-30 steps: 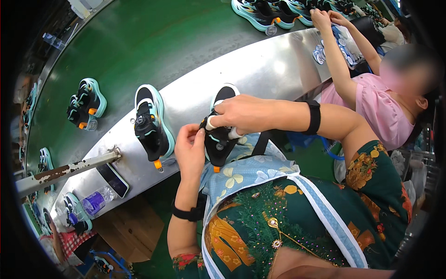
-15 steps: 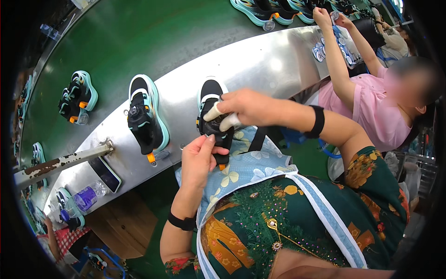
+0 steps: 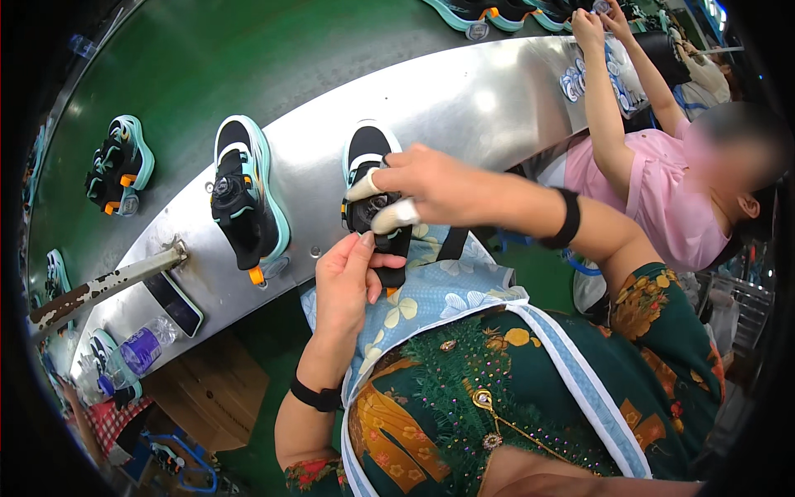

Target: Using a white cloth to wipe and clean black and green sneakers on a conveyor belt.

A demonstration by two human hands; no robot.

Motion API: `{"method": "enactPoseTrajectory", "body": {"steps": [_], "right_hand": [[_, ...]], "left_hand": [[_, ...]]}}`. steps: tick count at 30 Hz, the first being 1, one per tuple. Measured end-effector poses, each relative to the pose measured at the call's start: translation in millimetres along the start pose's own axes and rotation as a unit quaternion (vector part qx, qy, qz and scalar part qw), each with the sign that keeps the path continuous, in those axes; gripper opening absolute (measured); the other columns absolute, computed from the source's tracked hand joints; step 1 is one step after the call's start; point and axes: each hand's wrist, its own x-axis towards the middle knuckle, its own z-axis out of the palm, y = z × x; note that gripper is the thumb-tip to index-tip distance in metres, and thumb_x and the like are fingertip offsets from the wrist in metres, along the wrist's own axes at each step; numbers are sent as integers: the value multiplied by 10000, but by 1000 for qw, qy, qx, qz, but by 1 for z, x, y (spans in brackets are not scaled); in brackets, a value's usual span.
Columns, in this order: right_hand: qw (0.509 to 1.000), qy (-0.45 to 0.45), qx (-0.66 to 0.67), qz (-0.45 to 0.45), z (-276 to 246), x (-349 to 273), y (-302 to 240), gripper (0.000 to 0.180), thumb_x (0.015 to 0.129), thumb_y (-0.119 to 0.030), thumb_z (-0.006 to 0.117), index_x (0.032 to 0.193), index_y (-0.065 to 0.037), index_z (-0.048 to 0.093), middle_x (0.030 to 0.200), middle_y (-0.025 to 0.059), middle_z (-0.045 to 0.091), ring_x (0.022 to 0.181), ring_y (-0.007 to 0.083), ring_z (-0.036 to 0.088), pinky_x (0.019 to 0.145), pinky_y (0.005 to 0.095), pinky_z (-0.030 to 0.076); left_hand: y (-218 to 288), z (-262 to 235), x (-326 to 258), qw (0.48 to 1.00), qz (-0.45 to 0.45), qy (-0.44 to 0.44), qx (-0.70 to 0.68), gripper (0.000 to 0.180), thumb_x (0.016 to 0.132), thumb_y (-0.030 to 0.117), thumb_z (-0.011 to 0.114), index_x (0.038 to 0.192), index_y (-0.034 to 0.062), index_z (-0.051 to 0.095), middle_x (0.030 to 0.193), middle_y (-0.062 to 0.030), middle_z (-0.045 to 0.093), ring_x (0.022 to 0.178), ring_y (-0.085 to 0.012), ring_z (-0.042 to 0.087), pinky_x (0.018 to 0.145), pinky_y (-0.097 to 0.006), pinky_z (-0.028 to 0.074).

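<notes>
Currently mid-adjustment on black shoe (image 3: pixel 370 186) at near edge of steel desk (image 3: pixel 497 99): right hand (image 3: pixel 431 186) clamped over its top, taped fingers curled; left hand (image 3: pixel 352 277) pinching tongue just below. Next probably calls for firm hold, steady pull. Second shoe (image 3: pixel 240 199) left of grip, untouched.

black-and-teal shoe (image 3: pixel 370 178) upright on metal ledge (image 3: pixel 497 99)

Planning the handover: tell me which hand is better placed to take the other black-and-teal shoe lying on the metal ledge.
Probably the left hand. It is nearer the second shoe, which lies to its left on the metal ledge. The right hand grips the shoe being worked, farther away.
</notes>
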Motion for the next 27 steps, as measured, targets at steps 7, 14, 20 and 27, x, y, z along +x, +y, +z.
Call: {"method": "enactPoseTrajectory", "body": {"steps": [7, 14, 20, 27], "right_hand": [[974, 116, -184, -59, 15, -7, 9, 438, 759, -179, 736, 1179, -112, 626, 737, 116, 568, 735, 255, 583, 692, 340, 446], [967, 127, -217, -44, 23, -9, 4, 363, 746, -309, 753, 970, -55, 622, 700, 73, 549, 695, 256, 571, 692, 362, 427], [997, 36, -67, -3, 2, -8, 2, 359, 750, -284, 751, 1014, -71, 634, 716, 65, 580, 710, 247, 578, 724, 353, 426], [998, 16, 26, 51, -11, -5, -4, 359, 745, -247, 752, 991, -18, 625, 721, 77, 586, 729, 296, 583, 751, 386, 450]], "left_hand": [[-2, 3, 3, 1000, 12, 14, 8, 266, 1005, 204, 464, 1042, -14, 612, 802, -144, 697, 395, -31, 396, 379, -174, 310], [-1, 8, 1, 1000, -1, 11, 13, 272, 1008, 208, 459, 1048, -15, 610, 794, -140, 697, 390, -37, 401, 379, -175, 318], [-2, 9, 2, 1000, 6, 11, 15, 270, 1009, 221, 463, 1015, -7, 607, 792, -142, 696, 388, -44, 404, 382, -181, 326], [-1, 10, 3, 1000, 2, 4, 10, 282, 1013, 232, 455, 1010, -7, 605, 799, -153, 696, 400, -49, 422, 392, -184, 339]]}}
